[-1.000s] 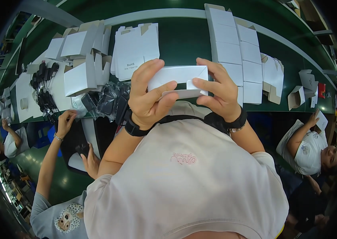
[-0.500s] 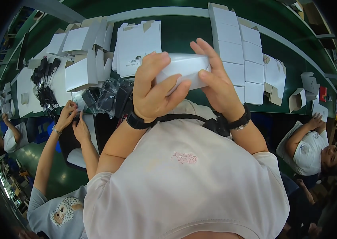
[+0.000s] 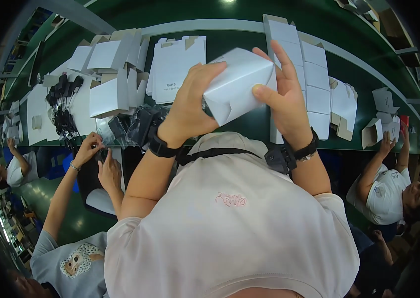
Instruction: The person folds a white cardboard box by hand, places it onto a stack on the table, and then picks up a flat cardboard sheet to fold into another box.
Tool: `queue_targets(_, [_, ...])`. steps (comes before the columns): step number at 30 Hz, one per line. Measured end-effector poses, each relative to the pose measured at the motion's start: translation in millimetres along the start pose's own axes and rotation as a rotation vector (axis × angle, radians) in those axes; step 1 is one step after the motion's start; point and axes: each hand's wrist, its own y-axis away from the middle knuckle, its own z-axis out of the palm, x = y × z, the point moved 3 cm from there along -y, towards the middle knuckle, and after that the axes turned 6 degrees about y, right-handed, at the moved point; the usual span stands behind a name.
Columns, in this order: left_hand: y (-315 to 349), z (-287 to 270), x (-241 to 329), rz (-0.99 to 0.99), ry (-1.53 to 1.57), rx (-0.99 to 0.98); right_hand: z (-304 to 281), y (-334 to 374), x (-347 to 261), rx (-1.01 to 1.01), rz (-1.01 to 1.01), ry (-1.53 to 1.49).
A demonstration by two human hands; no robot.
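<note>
Between my hands, above the table's near edge, is a white cardboard box [image 3: 242, 87], tilted, its flap end toward me. My left hand [image 3: 195, 97] grips its left side, with the thumb and fingers wrapped round it. My right hand [image 3: 283, 92] is at its right side, the thumb pressed on the near right corner. The other right-hand fingers stretch up behind the box, apart from each other. What is inside the box cannot be seen.
Left of me, white boxes [image 3: 108, 97] stand near black cabled adapters [image 3: 63, 94] and plastic-bagged items [image 3: 138, 124]. Flat cartons [image 3: 179, 67] lie beyond my left hand. Stacked white boxes [image 3: 317, 92] stand on the right. A co-worker's hands [image 3: 103, 159] work at left; another person [image 3: 386, 188] sits at right.
The box has turned and tilted in my hands, so that its flap end now shows. My right fingers have spread upward. The co-worker at right has raised their hands to a box.
</note>
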Motion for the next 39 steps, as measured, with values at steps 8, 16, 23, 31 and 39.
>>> queue_targets(8, [3.3, 1.1, 10.8, 0.271, -0.235, 0.230, 15.1, 4.9, 6.7, -0.025, 0.128, -0.157])
queue_targets(16, [-2.1, -2.7, 18.2, 0.325, -0.331, 0.139, 18.3, 6.2, 4.2, 0.012, 0.074, -0.151])
queue_targets(23, [2.6, 1.3, 14.3, 0.254, -0.305, 0.155, 18.7, 6.9, 2.9, 0.089, 0.107, -0.132])
queue_targets(31, [-0.9, 3.9, 14.3, 0.253, -0.283, 0.177, 19.5, -0.6, 5.0, 0.151, 0.004, -0.066])
queue_targets(39, [2.2, 1.7, 10.1, 0.313, -0.272, 0.165, 21.5, 0.4, 3.8, 0.185, 0.111, -0.137])
